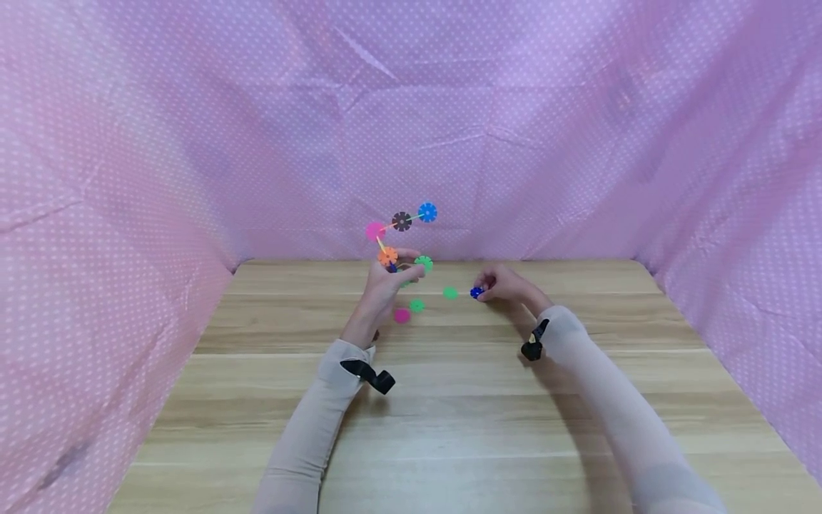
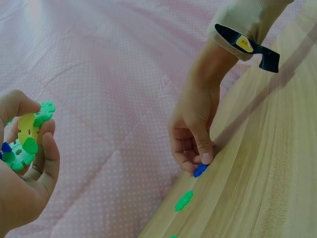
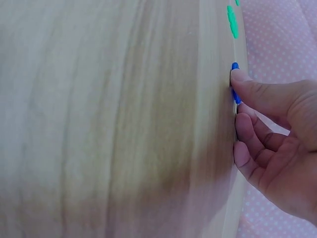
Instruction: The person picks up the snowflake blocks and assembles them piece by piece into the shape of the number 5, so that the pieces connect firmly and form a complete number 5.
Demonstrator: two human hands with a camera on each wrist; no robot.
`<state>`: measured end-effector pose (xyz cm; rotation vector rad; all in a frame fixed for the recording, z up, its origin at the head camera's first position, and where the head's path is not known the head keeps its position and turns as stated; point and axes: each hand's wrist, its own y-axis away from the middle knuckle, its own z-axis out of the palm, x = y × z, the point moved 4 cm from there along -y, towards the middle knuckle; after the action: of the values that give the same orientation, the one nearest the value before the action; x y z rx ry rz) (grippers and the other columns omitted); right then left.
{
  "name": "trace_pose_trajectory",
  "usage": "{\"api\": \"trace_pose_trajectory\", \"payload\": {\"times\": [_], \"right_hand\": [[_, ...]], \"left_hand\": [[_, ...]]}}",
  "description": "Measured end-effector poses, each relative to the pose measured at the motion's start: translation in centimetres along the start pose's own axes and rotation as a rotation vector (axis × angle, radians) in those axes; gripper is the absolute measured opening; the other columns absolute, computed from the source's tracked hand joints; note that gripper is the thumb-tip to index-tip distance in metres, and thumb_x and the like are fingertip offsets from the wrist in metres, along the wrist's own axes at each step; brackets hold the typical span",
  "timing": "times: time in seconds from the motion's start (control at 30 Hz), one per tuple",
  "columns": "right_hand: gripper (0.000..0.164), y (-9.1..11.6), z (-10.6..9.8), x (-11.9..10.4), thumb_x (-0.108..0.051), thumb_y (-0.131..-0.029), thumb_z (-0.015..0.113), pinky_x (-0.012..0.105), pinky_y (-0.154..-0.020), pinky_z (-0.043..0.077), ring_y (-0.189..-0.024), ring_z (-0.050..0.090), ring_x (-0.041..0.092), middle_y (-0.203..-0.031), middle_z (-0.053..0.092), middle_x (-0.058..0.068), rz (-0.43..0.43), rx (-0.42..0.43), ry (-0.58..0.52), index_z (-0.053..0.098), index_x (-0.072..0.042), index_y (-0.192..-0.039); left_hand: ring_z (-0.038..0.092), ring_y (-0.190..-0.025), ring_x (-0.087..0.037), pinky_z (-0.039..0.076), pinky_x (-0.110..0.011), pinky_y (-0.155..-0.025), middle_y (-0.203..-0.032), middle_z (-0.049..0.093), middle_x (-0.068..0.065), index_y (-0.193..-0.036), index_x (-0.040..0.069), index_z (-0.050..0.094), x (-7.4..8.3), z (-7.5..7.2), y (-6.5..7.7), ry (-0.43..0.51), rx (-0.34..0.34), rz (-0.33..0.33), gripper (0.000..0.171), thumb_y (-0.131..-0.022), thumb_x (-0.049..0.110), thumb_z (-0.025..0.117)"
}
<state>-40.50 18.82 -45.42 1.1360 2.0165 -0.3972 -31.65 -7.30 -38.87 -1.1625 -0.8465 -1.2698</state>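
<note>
At the left, the person's left hand holds up a chain of notched plastic discs, thumb and fingers curled round its lower end, above the wooden surface. From where I stand, the chain rises past the fingers through an orange disc to a pink disc, then runs rightward by way of a dark grey disc to a light blue disc at its tip. A yellow disc shows inside the grip in the left wrist view, with green ones slotted beside it; how the pieces join behind the fingers I cannot tell.

Just beyond, on the surface, lie a loose magenta disc and, close by to its right, a green disc. Further right, alone in the stretch between the hands, lies a second green disc.

Next comes a dark blue disc, near the far edge of the surface, pinched by the right hand between thumb and fingers. Whether it has left the wood I cannot tell.

I'd judge the step in hand to be picking up one more piece for the chain. The next move seems to call for keeping that pinch, bringing the disc leftward and turning it so a notch faces a notch, while the left hand steadies the joint without squeezing the chain askew.
</note>
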Motion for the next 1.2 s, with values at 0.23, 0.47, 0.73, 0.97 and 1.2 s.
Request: {"api": "trace_pose_trajectory", "payload": {"times": [0.23,0.47,0.73,0.97,1.2], "right_hand": [[0.03,0.3,0.1,0.0,0.006,-0.084,0.076,0.029,-0.084,0.049,-0.098,0.06,0.037,-0.102,0.062,0.03,0.007,-0.02,-0.027,0.061,0.014,-0.109],[0.02,0.6,0.2,-0.3,0.01,-0.085,0.07,0.021,-0.076,0.052,-0.091,0.062,0.022,-0.101,0.068,0.023,0.035,0.017,-0.088,0.063,0.01,-0.104],[0.025,1.5,0.5,-0.8,0.004,-0.091,0.07,0.027,-0.075,0.059,-0.082,0.063,0.011,-0.099,0.071,0.016,0.071,0.104,-0.26,0.065,0.01,-0.114],[0.031,1.7,-0.2,-4.3,-0.005,-0.094,0.072,0.031,-0.09,0.058,-0.085,0.067,0.006,-0.092,0.071,-0.003,0.032,0.229,-0.447,0.064,0.008,-0.121],[0.025,2.1,-0.5,-9.1,-0.003,-0.091,0.074,0.021,-0.079,0.058,-0.083,0.069,0.008,-0.089,0.073,-0.008,-0.12,0.312,-0.556,0.067,0.007,-0.113]], "left_hand": [[0.065,-0.081,-0.01,0.057,-0.021,-0.075,-0.091,0.071,0.004,-0.105,0.009,0.068,0.1,0.1,0.1,0.017,0.007,0.001,0.024,-0.086,-0.005,0.073],[0.066,-0.077,-0.008,0.058,-0.019,-0.073,-0.088,0.07,0.003,-0.097,0.013,0.069,0.2,0.0,0.0,0.083,0.034,-0.007,0.021,-0.088,-0.006,0.071],[0.066,-0.074,-0.007,0.058,-0.018,-0.072,-0.086,0.07,0.003,-0.093,0.013,0.069,0.2,0.0,0.0,0.109,0.035,-0.01,0.021,-0.089,-0.007,0.069],[0.067,-0.074,-0.008,0.058,-0.019,-0.072,-0.087,0.07,0.003,-0.096,0.013,0.068,0.0,-0.1,-0.1,0.115,0.024,-0.016,0.021,-0.09,-0.008,0.068],[0.067,-0.076,-0.01,0.057,-0.022,-0.073,-0.089,0.07,0.002,-0.098,0.012,0.068,-0.2,0.0,-0.1,0.081,0.007,-0.008,0.02,-0.09,-0.006,0.069]]}}
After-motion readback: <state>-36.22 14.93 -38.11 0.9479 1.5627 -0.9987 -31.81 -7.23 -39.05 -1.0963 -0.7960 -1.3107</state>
